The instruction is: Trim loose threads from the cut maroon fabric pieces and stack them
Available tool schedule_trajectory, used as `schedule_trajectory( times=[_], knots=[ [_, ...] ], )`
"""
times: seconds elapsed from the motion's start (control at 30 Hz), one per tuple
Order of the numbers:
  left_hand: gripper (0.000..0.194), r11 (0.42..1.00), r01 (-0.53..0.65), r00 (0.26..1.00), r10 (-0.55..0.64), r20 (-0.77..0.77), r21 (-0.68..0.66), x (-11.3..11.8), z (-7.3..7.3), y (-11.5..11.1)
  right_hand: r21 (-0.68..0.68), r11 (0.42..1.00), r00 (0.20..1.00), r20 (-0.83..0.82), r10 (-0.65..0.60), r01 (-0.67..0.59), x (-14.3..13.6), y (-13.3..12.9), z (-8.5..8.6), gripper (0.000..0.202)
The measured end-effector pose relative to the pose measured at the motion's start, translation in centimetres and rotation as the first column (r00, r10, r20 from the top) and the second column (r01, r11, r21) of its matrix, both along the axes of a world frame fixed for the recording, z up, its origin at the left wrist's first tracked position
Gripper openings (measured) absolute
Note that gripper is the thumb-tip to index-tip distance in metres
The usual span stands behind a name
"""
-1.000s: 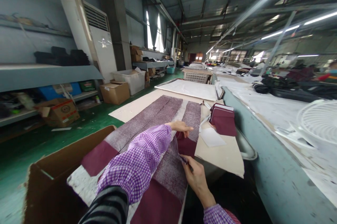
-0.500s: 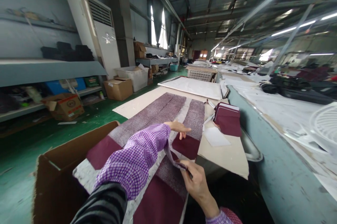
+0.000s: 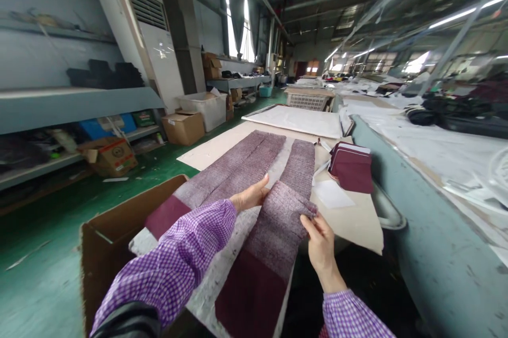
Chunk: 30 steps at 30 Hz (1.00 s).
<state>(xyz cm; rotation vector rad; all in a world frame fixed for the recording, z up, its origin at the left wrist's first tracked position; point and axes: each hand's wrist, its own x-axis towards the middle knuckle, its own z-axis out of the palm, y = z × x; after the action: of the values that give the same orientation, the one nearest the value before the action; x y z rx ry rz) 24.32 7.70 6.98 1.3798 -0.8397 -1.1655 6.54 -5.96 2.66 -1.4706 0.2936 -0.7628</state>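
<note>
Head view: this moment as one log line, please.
right hand: pinching maroon fabric strip | left hand: at strip's far-left corner, fingertips partly hidden

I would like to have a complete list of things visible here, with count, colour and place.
Held strip: one, mottled purple with maroon end, front middle
Flat strips: several, mottled purple, behind it
Small stack: one, maroon, right of strips
Loose sheet: one, white, near the stack
Beige board: at least one, under strips
Open carton: one, brown, front left
Floor cartons: at least two, brown, left
Plastic bin: one, whitish, behind them
Air conditioner: one, white, left wall
Crate: one, whitish, beyond strips
Long table: one, pale blue side, right
Left hand: one, purple-checked sleeve, held strip's left edge
Right hand: one, purple-checked sleeve, pinching its far right corner
</note>
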Motion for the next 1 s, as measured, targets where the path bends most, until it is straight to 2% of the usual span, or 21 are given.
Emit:
schedule_trajectory(
  times=[0.07,0.13,0.17,0.23,0.33,0.43,0.5,0.6,0.7,0.77,0.87,0.93,1.0],
  knots=[
    [0.072,0.997,-0.046,0.996,0.042,-0.073,-0.056,-1.2,-0.1,1.3,0.094,0.995,0.999,0.04,0.02,-0.024,0.6,0.0,0.0,0.029],
    [0.049,0.988,-0.078,0.996,0.071,-0.056,-0.134,-2.4,0.1,2.3,0.174,0.983,0.997,0.072,0.039,-0.051,1.0,0.0,0.2,0.029],
    [0.044,0.98,-0.096,0.995,0.092,-0.028,-0.173,-3.0,0.2,2.6,0.213,0.975,0.995,0.086,0.045,-0.062,1.2,0.0,0.4,0.028],
    [0.044,0.962,-0.157,0.986,0.165,0.015,-0.222,-4.2,0.1,2.8,0.292,0.953,0.993,0.11,0.046,-0.077,1.6,0.0,0.8,0.027],
    [0.04,0.924,-0.315,0.943,0.33,0.035,-0.215,-5.4,-0.6,2.2,0.393,0.916,0.994,0.104,0.041,-0.079,2.1,0.1,1.6,0.027],
    [0.034,0.873,-0.433,0.89,0.453,0.047,-0.223,-6.0,-1.4,1.3,0.43,0.895,0.993,0.063,0.1,-0.118,2.2,0.0,2.4,0.031],
    [0.033,0.84,-0.486,0.86,0.509,0.041,-0.244,-6.2,-1.7,0.7,0.373,0.905,0.978,0.058,0.199,-0.206,1.6,-0.3,2.8,0.038],
    [0.03,0.823,-0.514,0.843,0.537,0.036,-0.241,-6.1,-1.6,0.2,0.182,0.923,0.941,0.078,0.33,-0.339,-0.1,-1.0,2.7,0.056],
    [0.024,0.832,-0.51,0.845,0.532,0.055,-0.22,-6.2,-1.2,-0.1,0.046,0.923,0.924,0.053,0.379,-0.382,-2.1,-1.6,1.4,0.069],
    [0.02,0.836,-0.511,0.843,0.533,0.075,-0.202,-6.4,-0.8,-0.2,-0.04,0.906,0.906,-0.078,0.417,-0.42,-3.0,-1.6,0.1,0.068],
    [0.018,0.847,-0.491,0.849,0.518,0.104,-0.202,-7.0,-0.1,-0.3,-0.211,0.896,0.901,-0.29,0.324,-0.39,-3.7,-0.9,-1.6,0.061],
    [0.018,0.86,-0.466,0.861,0.495,0.118,-0.209,-7.5,0.4,-0.2,-0.293,0.897,0.917,-0.325,0.232,-0.331,-4.0,-0.3,-2.4,0.055],
    [0.018,0.87,-0.444,0.871,0.475,0.126,-0.214,-8.0,0.9,0.1,-0.328,0.89,0.916,-0.348,0.197,-0.316,-4.3,0.2,-3.0,0.049]
  ],
)
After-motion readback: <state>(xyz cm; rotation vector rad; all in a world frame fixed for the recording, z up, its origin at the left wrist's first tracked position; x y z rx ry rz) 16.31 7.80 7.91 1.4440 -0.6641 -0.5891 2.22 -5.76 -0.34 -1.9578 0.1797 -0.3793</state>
